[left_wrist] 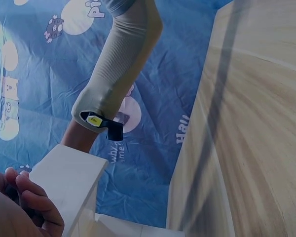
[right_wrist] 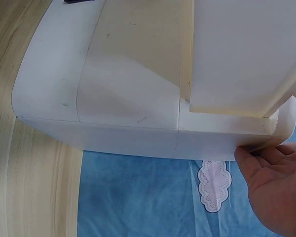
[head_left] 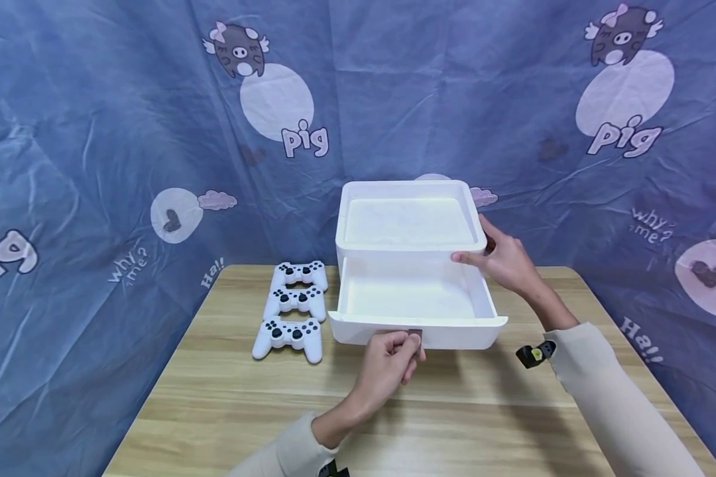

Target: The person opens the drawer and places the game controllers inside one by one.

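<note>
A white, rectangular plastic storage unit (head_left: pixel 412 222) is set at the middle of the back edge of the wood-grained bench (head_left: pixel 215 417), its white, open-topped drawer (head_left: pixel 406 298) extended toward the front edge. The drawer's front is pinched by the left grip (head_left: pixel 388 364); the unit's right side is clasped by the right grip (head_left: pixel 501 260). Three white game controllers (head_left: pixel 295 300) are lined up near the back left corner.

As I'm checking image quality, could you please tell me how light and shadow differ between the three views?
Head view: bright, the drawer showing little detail inside, a soft shadow on the table beside the right sleeve; left wrist view: dimmer, the left hand darkened, a long shadow band across the table; right wrist view: also dimmer, a shadow edge slanting across the drawer's inside.
</note>
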`<state>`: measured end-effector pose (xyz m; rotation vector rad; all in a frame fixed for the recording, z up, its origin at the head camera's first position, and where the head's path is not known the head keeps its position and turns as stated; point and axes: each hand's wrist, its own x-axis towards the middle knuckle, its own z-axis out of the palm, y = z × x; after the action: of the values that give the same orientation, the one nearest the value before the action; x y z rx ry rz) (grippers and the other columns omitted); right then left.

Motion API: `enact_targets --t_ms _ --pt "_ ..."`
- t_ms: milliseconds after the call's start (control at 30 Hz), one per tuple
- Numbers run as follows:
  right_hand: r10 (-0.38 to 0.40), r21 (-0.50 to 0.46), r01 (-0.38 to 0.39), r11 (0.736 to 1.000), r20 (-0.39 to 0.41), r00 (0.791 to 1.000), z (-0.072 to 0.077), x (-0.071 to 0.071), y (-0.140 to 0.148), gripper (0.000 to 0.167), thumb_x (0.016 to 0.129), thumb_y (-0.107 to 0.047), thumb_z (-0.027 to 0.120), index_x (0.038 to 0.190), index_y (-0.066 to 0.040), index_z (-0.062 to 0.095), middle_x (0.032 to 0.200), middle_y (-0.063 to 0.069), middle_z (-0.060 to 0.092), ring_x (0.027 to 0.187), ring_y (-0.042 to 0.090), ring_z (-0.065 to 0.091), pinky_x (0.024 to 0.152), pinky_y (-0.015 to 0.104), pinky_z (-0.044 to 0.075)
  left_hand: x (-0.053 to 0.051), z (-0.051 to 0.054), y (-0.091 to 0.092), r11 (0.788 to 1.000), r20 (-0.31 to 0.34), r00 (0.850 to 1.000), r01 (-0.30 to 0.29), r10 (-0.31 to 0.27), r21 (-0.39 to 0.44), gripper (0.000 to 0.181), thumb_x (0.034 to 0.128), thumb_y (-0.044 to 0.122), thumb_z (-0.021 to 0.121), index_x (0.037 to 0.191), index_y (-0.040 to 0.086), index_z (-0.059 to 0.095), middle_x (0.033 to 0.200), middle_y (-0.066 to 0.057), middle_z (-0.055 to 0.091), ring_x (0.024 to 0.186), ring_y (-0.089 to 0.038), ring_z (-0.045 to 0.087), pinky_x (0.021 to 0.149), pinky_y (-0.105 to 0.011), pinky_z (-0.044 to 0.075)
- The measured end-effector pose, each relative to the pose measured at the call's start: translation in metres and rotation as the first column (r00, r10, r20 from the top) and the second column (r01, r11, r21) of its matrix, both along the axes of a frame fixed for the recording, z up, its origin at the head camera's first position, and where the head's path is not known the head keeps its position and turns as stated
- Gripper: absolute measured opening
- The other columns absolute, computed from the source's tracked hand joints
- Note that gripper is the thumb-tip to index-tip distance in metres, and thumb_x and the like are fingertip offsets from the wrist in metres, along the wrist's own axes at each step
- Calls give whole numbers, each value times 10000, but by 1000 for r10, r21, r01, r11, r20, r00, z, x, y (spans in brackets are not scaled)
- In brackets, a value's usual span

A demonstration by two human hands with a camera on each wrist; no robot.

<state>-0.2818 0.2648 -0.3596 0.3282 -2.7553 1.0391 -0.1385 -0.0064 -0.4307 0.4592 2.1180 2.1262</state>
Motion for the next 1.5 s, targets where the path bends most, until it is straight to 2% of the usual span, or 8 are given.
enact_targets --t_ms 267,567,700,867,967,1100,1300,1500 --pt "1 -4 -1 1000 -8 1000 0 1 0 1110 893 -584 816 1720 -211 177 1383 302 662 1139 416 712 831 478 603 -3 1 -3 999 -5 1000 11 -12 -47 372 1096 216 568 871 -7 763 574 52 585 473 -45 470 463 -148 366" --pt "-11 -8 11 1000 -12 1000 0 1 -1 1080 885 -594 818 1715 -260 213 1361 274 681 1127 393 713 833 465 598 -7 7 -15 955 -137 990 -76 38 -286 422 1081 273 603 725 133 781 473 53 567 401 -26 458 411 -184 305" --pt "-3 -9 3 1000 -21 1000 0 1 -1 1073 893 -576 819 1716 -249 214 1346 282 687 1126 400 716 837 476 597 -7 12 -20 917 -292 954 -168 59 -363 464 1054 218 635 595 175 684 453 117 524 397 47 458 423 -168 335" --pt "-8 -8 8 1000 -13 1000 0 0 0 1078 894 -591 810 1717 -249 203 1350 274 693 1145 399 722 873 497 594 -7 22 -27 897 -474 877 -266 73 -354 423 1003 125 689 583 170 678 523 130 577 471 90 391 459 -134 338" --pt "-8 -9 8 1000 -5 1000 0 0 0 1081 890 -603 808 1717 -263 201 1344 272 697 1143 398 721 885 512 589 -8 29 -35 917 -522 852 -243 47 -316 343 994 81 688 667 149 765 596 86 688 491 96 429 461 -133 378" --pt "-9 -4 9 1000 -7 1000 0 0 0 1085 887 -608 809 1717 -265 200 1324 273 706 1127 389 724 881 502 585 -10 43 -48 955 -540 842 -169 12 -243 333 1011 38 652 706 102 771 550 38 661 466 82 474 418 -142 384" --pt "-19 -5 18 1000 -4 1000 -1 -1 0 1100 884 -609 811 1718 -257 185 1299 268 718 1095 369 727 850 447 581 -21 65 -71 975 -574 817 -165 52 -147 345 1023 27 636 693 50 737 490 14 599 437 13 507 392 -181 374" --pt "-18 -10 18 1000 -5 1000 -1 -2 0 1082 883 -617 807 1715 -283 202 1289 254 723 1091 361 726 863 469 581 -38 75 -94 976 -533 843 -172 73 -137 267 1042 71 650 794 30 737 544 -26 616 490 -51 564 476 -207 469"
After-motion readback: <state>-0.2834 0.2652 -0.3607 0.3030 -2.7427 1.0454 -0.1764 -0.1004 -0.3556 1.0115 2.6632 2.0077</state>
